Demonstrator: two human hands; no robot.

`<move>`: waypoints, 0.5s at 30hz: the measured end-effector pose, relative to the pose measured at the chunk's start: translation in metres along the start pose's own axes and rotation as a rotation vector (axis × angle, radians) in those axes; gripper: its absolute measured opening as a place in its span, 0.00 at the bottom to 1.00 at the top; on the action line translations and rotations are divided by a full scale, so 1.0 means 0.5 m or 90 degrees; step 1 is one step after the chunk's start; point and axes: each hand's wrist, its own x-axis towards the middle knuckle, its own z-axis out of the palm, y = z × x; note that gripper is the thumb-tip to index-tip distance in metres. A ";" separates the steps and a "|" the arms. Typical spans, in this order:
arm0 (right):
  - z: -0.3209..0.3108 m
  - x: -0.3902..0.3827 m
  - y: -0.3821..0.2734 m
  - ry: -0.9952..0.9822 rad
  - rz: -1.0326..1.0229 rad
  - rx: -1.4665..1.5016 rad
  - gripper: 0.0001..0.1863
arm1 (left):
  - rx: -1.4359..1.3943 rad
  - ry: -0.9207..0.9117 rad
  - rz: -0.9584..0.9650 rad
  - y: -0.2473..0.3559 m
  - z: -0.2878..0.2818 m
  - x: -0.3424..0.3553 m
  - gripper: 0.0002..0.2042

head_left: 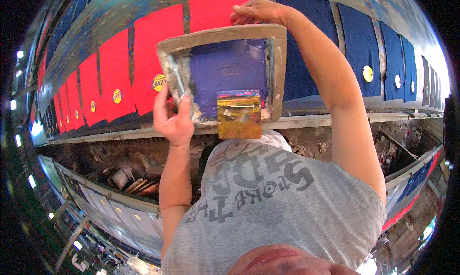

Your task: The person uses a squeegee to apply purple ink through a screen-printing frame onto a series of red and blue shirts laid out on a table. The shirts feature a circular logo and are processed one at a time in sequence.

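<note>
A screen printing frame (280, 74) is in front of my chest, with a dark blue mesh and ink-smeared, taped inner edges. My left hand (173, 124) grips its left side, thumb on the inner side and fingers outside. My right hand (262, 12) is at the far rim, over a red fabric panel (218, 9). Its fingers are bent together; I cannot tell whether they hold the rim or the cloth. A flat, glossy amber block, like a squeegee (239, 116), lies across the near rim, smeared with ink. Neither hand touches it.
More red panels (158, 40) with round yellow prints run left along the sloping table. Dark blue panels (357, 50) lie to the right, some with round prints. A metal rail (311, 122) edges the table. Behind me stands another table (115, 210) with pale panels, across a littered gap.
</note>
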 end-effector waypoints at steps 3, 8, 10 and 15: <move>0.009 0.016 0.004 0.002 -0.035 -0.067 0.38 | -0.007 0.064 -0.033 0.033 -0.101 0.024 0.31; 0.037 -0.016 -0.008 0.060 -0.076 -0.036 0.33 | 0.018 0.220 -0.087 0.069 -0.293 0.048 0.34; 0.046 -0.042 -0.018 0.127 -0.108 -0.015 0.31 | -0.010 0.259 -0.100 0.075 -0.361 0.057 0.35; 0.047 -0.160 -0.022 0.337 -0.174 0.048 0.25 | -0.071 0.335 -0.120 0.054 -0.465 0.055 0.35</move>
